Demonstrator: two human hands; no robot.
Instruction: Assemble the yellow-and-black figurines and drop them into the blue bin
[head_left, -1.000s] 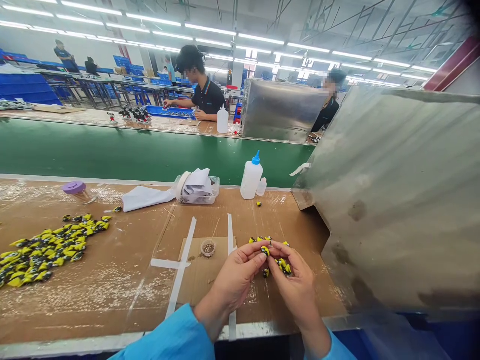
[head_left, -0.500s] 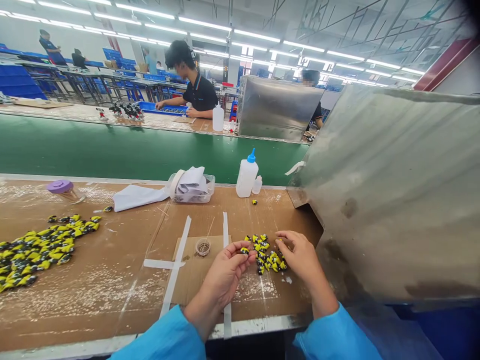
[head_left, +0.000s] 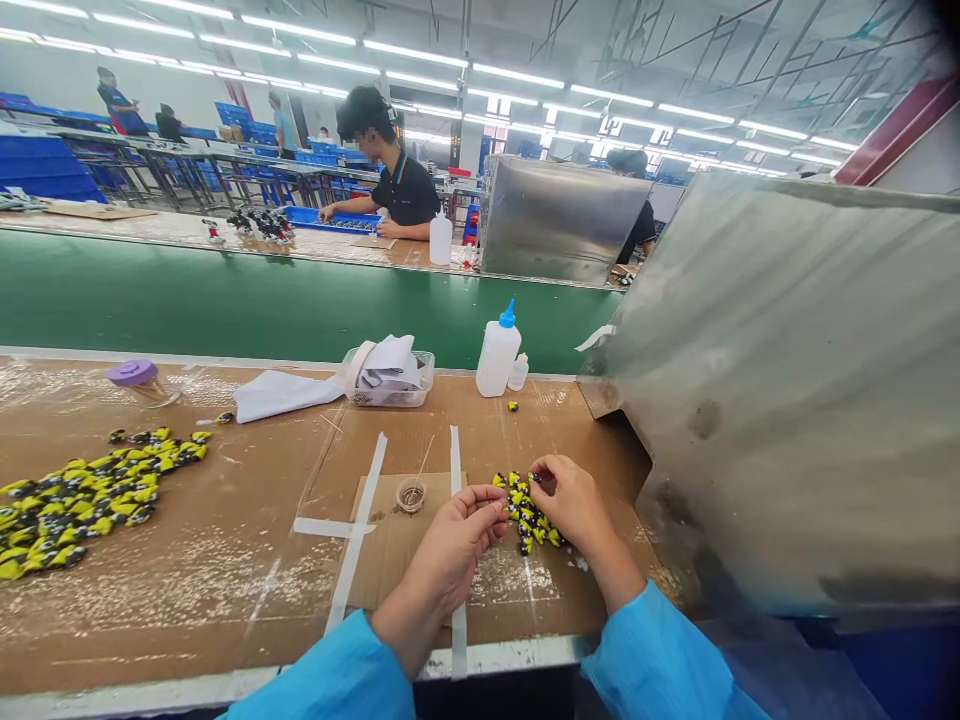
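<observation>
My left hand [head_left: 461, 540] is closed in a pinch left of a small pile of yellow-and-black plastic pieces [head_left: 525, 515]. What is between its thumb and fingers, if anything, is hidden. My right hand [head_left: 574, 505] reaches over the pile's right side, thumb and index finger closed on a small dark piece [head_left: 535, 478] with a pale spot. Left of my hands, a small clear cup [head_left: 410, 495] with brownish liquid and a thin stick [head_left: 427, 455] stands on a cardboard square [head_left: 390, 570].
Many more yellow-and-black pieces [head_left: 82, 500] lie at left. Farther back are a purple-lidded jar [head_left: 133, 375], a plastic box with paper [head_left: 390, 375] and a blue-tipped bottle [head_left: 498, 355]. A metal panel [head_left: 795, 400] blocks the right. A co-worker [head_left: 401, 185] sits beyond the green conveyor belt [head_left: 225, 310].
My right hand has moved left over the pile, and its fingers have closed on a small piece. The yellow-and-black piece seen in my left fingers earlier no longer shows there.
</observation>
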